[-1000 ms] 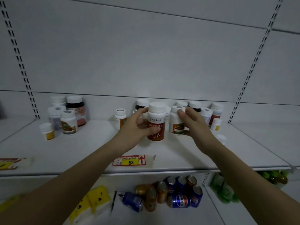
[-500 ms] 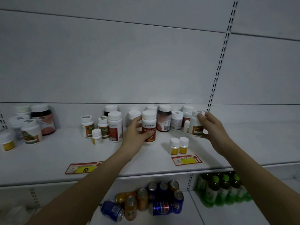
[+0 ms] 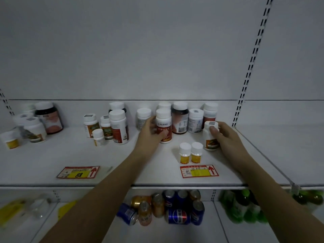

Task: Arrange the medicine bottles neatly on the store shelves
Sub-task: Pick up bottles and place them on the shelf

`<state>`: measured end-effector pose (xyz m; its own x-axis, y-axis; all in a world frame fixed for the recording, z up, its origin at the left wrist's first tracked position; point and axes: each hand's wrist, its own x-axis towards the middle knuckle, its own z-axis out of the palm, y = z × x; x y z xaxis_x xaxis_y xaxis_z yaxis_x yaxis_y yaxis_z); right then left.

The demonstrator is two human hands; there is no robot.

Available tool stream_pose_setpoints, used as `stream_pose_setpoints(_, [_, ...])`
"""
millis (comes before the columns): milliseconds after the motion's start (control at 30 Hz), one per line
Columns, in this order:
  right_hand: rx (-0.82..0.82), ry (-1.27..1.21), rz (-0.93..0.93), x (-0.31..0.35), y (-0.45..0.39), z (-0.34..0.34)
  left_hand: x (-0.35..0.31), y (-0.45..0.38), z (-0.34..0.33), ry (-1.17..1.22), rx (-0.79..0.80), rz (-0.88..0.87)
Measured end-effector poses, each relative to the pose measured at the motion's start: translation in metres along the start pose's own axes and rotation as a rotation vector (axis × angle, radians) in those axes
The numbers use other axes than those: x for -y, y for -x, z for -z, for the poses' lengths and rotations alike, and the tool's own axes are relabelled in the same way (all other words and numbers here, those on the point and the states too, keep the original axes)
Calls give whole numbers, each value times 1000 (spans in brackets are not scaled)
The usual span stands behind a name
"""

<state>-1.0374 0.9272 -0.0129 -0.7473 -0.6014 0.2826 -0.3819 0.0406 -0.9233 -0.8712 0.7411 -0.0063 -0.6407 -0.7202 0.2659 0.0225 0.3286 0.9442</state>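
My left hand (image 3: 150,135) grips a white bottle with a red label (image 3: 163,125), which stands upright on the white shelf (image 3: 122,162). My right hand (image 3: 226,137) holds a white bottle with an orange-green label (image 3: 210,135) at the shelf's right end, its base on the shelf. Two small yellow-labelled bottles (image 3: 190,153) stand in front between my hands. Behind them runs a row of several bottles (image 3: 180,117) against the back wall. More bottles cluster at centre-left (image 3: 112,126) and far left (image 3: 35,123).
Two red-and-yellow price tags (image 3: 78,172) (image 3: 199,171) lie near the shelf's front edge. On the shelf below lie several soda cans (image 3: 168,208); green bottles (image 3: 242,206) stand to their right. A slotted upright (image 3: 249,67) divides the shelf bays.
Both bottles have come down from the air onto the shelf. The right-hand bottle now stands lower, beside the two small yellow bottles. The view has shifted a little to the right.
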Motion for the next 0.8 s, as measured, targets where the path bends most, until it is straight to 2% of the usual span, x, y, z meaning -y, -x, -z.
stream_pose_setpoints(200, [35,-4,-11,-3,0,1,2,4,-6,-230,26,-24])
stream_pose_setpoints(567, [45,-53,-29,-4,0,3,11,-15,-12,-472,-28,22])
stream_pose_setpoints(800, [39,-25,-35,-6,-2,2,21,-21,-12,-496,-45,15])
